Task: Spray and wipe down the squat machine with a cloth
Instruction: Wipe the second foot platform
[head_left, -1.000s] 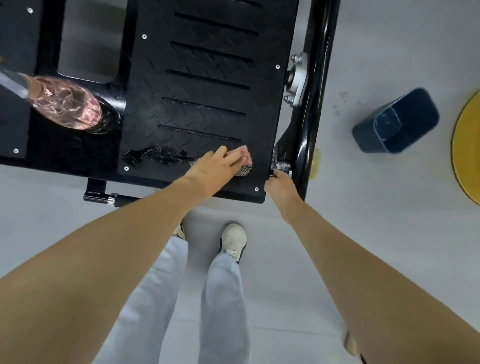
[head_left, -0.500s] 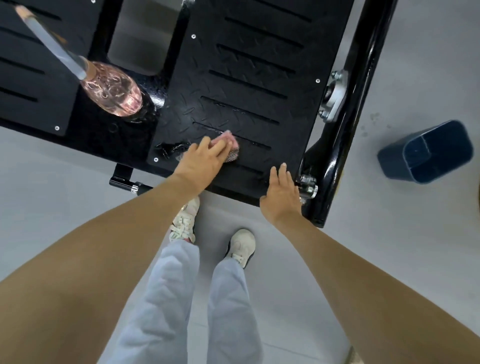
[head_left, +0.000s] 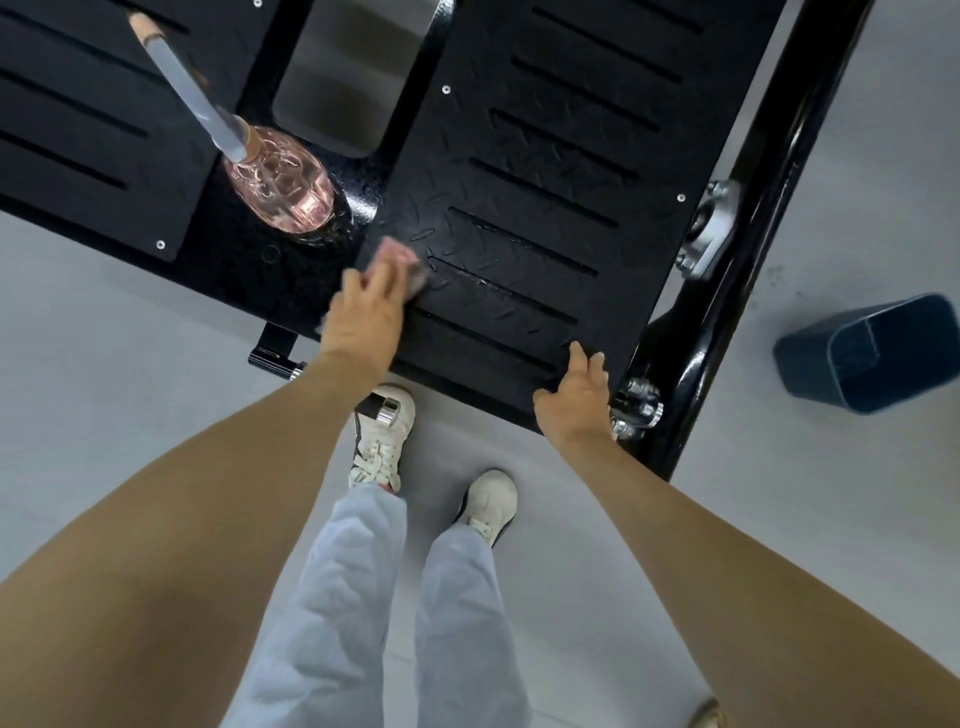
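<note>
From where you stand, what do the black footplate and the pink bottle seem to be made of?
Footplate: probably metal, painted black with a slight sheen; raised diamond tread, cut slots and screws point that way. Bottle: clear plastic or glass, I cannot tell which; glossy, with pink liquid showing through.

Slotted black footplates (head_left: 467, 171), 2; pink spray bottle (head_left: 283, 182), 1; pink cloth (head_left: 397, 256), 1; blue bin (head_left: 878, 353), 1; white shoes (head_left: 491, 501), 2; hands, 2: left hand (head_left: 363, 317), right hand (head_left: 579, 397).

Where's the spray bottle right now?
Upper left of the head view: the spray bottle stands on the squat machine between its footplates, just beyond the left hand and cloth.
</note>
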